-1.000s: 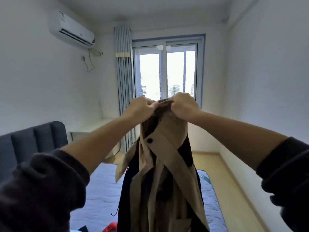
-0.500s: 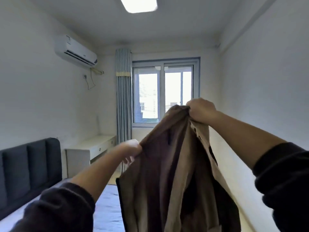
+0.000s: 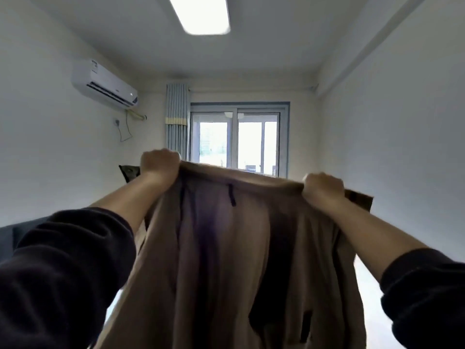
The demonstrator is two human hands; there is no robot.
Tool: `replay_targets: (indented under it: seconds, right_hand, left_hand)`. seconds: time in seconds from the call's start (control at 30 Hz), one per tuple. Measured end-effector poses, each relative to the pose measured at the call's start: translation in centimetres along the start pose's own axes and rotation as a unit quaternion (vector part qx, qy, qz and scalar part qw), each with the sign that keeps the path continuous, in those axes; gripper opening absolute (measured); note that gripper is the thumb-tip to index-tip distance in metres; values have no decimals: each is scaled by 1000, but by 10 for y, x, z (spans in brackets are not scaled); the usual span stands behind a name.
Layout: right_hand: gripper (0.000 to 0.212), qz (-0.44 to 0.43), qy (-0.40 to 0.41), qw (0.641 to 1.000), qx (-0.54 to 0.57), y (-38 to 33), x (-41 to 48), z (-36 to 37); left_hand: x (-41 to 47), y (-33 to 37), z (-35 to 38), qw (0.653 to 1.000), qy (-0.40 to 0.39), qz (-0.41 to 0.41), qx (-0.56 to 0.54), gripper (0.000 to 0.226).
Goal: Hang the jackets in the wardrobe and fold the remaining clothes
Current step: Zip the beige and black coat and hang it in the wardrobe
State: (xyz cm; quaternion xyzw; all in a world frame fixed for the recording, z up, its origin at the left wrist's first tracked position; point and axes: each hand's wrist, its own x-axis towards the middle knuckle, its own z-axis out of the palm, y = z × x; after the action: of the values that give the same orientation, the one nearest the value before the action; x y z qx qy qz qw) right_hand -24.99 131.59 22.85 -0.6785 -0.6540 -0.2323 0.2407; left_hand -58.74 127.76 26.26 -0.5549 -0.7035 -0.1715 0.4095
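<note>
Now: we hold tan jacket (image 3: pixel 226 248) spread, centre frame
left hand (image 3: pixel 159 163): fist gripping top edge
right hand (image 3: pixel 323 187): same

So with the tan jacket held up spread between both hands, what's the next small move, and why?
Probably lower the jacket and turn to look for a hanger. The left hand and right hand each grip its top edge, spread wide, so it hangs open; no hanger or wardrobe shows in this view.

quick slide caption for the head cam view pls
Left hand and right hand grip the top edge of a tan fabric jacket, spread wide before a bright window.
</note>
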Motion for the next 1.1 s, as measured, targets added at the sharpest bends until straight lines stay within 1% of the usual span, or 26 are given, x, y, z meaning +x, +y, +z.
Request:
replay_targets:
  seconds: [0.03, 0.1, 0.13, 0.17, 0.23, 0.27, 0.3, 0.4, 0.47, 0.53, 0.57, 0.6, 0.63, 0.67, 0.7, 0.73, 0.77, 0.8, 0.83, 0.87, 0.9, 0.93, 0.97, 1.0, 1.03, 1.1]
  right_hand:
    - [25, -1, 67, 997, 30, -2, 12, -25]
    - [34, -3, 193, 977, 92, -8, 26, -62]
    - [39, -14, 239, 965, 111, -10, 28, -66]
    - [44, -39, 225, 968, 105, -13, 24, -60]
    - [50, -116, 61, 991, -4, -20, -4, -20]
    - [51, -142, -16, 988, -54, -22, -18, 5]
    - [51, -154, -55, 983, -82, -22, -26, 19]
    - [46, -143, 11, 986, -82, -24, -10, 13]
    - [49, -65, 103, 993, 0, -19, 16, -11]
    - [49, -60, 158, 982, 80, -21, 22, -26]
    - [47, -108, 142, 982, 62, -26, 18, -26]
    - [44, -178, 100, 979, 1, -35, 7, -17]
    - [40, -230, 22, 970, -71, -42, -7, -2]
    - [37, -243, -14, 962, -127, -40, -13, 8]
    - [37, -213, -32, 966, -143, -32, -10, 6]
    - [42, -163, -24, 981, -99, -24, -3, -3]
    - [47, -115, 6, 992, -47, -17, 6, -18]
    - [52, -103, 84, 991, -12, -7, 17, -27]
    - [54, -98, 169, 980, 25, -2, 21, -33]
    - [52, -120, 229, 965, 48, 0, 18, -34]
    - [47, -159, 216, 963, 41, -2, 11, -28]
    - [40, -201, 140, 970, 1, -7, -2, -11]
    - [33, -217, 35, 974, -53, -10, -16, 8]
    - [28, -195, -47, 976, -81, -8, -26, 23]
    - [26, -167, -79, 980, -79, -6, -29, 30]
    - [28, -69, -84, 994, -26, -3, -25, 29]
  left_hand:
    - [10, -8, -11, 999, 49, -13, -14, 23]
    - [20, -18, -21, 979, 196, -30, -37, 24]
    - [17, -18, -19, 973, 223, -29, -42, 26]
    - [10, -17, -12, 982, 184, 3, -30, 28]
    - [-28, -4, 19, 995, 8, 101, 27, 33]
    - [-45, 0, 36, 989, -73, 120, 51, 33]
    - [-51, 1, 43, 984, -112, 120, 65, 33]
    - [-31, -5, 25, 992, -76, 80, 56, 31]
    - [-12, -13, 2, 999, 15, 32, 33, 24]
    - [-14, -12, -8, 997, 72, 16, -8, 18]
    - [-21, -3, -10, 994, 75, 78, -2, 17]
    - [-36, 10, -3, 978, 51, 195, 47, 18]
    - [-49, 20, 8, 954, 1, 286, 86, 21]
    - [-49, 21, 19, 943, -45, 308, 120, 25]
    - [-42, 13, 17, 956, -69, 261, 112, 28]
    - [-28, 2, 11, 975, -59, 203, 66, 28]
    - [-17, -8, 3, 987, -37, 151, 31, 25]
    - [-9, -15, -1, 991, 31, 129, 17, 19]
    - [-5, -18, -4, 984, 120, 130, 4, 11]
    - [-7, -18, -5, 972, 156, 174, -2, 4]
    - [-13, -15, 3, 964, 118, 237, 34, 5]
    - [-22, -9, 21, 951, 42, 294, 85, 13]
    - [-35, -5, 37, 946, -49, 300, 112, 20]
    - [-43, -2, 46, 953, -103, 266, 101, 24]
    - [-45, 0, 49, 967, -129, 211, 59, 25]
    - [-46, 9, 46, 984, -139, 110, -23, 24]
